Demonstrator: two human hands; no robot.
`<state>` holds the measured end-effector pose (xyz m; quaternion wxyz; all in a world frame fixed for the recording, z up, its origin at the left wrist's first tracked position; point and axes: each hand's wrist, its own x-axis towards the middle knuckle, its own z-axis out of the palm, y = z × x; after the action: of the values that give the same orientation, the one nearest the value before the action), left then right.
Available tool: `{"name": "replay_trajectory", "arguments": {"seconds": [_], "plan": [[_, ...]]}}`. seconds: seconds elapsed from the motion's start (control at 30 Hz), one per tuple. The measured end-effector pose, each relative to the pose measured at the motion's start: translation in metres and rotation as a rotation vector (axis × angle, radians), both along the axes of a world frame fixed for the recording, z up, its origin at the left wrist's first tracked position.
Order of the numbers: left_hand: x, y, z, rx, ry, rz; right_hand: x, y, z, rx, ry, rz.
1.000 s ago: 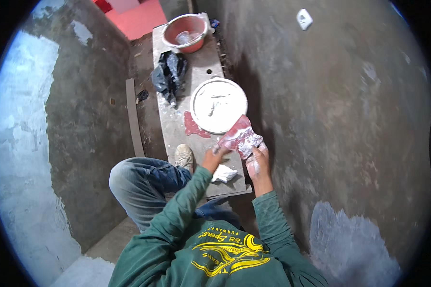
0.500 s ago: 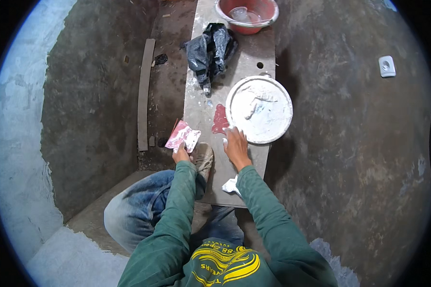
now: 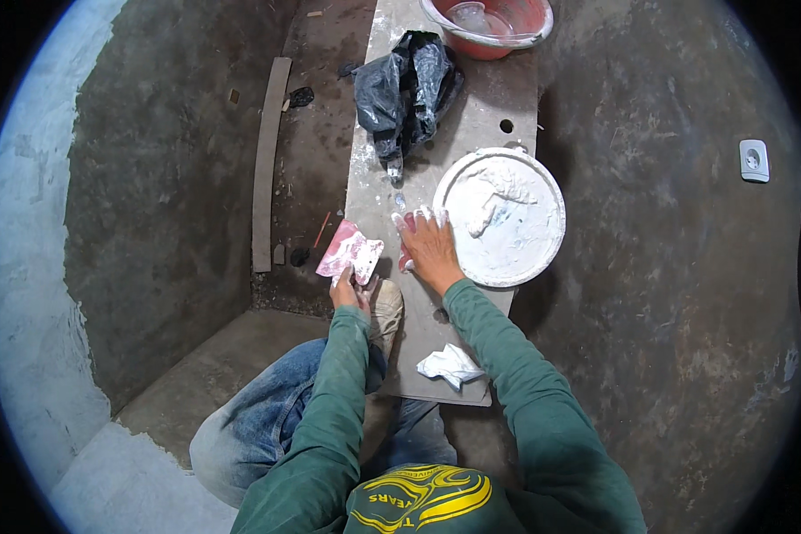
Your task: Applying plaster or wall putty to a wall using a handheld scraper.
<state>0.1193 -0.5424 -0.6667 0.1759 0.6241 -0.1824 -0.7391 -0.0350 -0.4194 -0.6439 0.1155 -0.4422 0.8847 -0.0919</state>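
Observation:
My left hand (image 3: 351, 292) holds a pink flexible scraper (image 3: 338, 249) smeared with white paste, just left of the plank. My right hand (image 3: 429, 245), its fingertips whitened, rests with fingers spread over a flat red piece (image 3: 403, 258) on the grey plank (image 3: 432, 329). Beside it, to the right, is a round white container (image 3: 516, 245) of lumpy white paste. A crumpled black plastic bag (image 3: 405, 93) lies farther up the plank, and a crumpled white item (image 3: 448, 365) sits at its near end.
A red basin (image 3: 494, 40) with a clear container is at the plank's far end. A long narrow board (image 3: 269, 169) runs along the left wall. Bare concrete walls stand both sides, the right one bearing a white socket (image 3: 754, 162). My foot (image 3: 384, 316) rests beside the plank.
Earlier both hands were on the scraper. My left hand has carried it leftward, while my right hand has released it and moved onto the red piece. The view has shifted downward.

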Motion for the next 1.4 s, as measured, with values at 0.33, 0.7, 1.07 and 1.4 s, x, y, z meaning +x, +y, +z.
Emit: {"name": "replay_trajectory", "arguments": {"seconds": [0.33,0.7,1.07,1.4], "plan": [[0.014,-0.009,0.001,0.055,0.04,0.185,0.016,-0.021,-0.003,0.035,-0.088,0.039],[0.021,-0.014,0.003,0.034,0.017,0.211,0.014,-0.012,-0.009,0.033,-0.061,0.122],[0.034,-0.067,0.011,-0.098,0.059,0.249,-0.015,-0.031,-0.019,0.009,-0.9,-0.014],[0.031,-0.088,0.012,-0.179,0.055,0.185,-0.03,-0.051,-0.061,-0.136,-0.908,-0.021]]}}
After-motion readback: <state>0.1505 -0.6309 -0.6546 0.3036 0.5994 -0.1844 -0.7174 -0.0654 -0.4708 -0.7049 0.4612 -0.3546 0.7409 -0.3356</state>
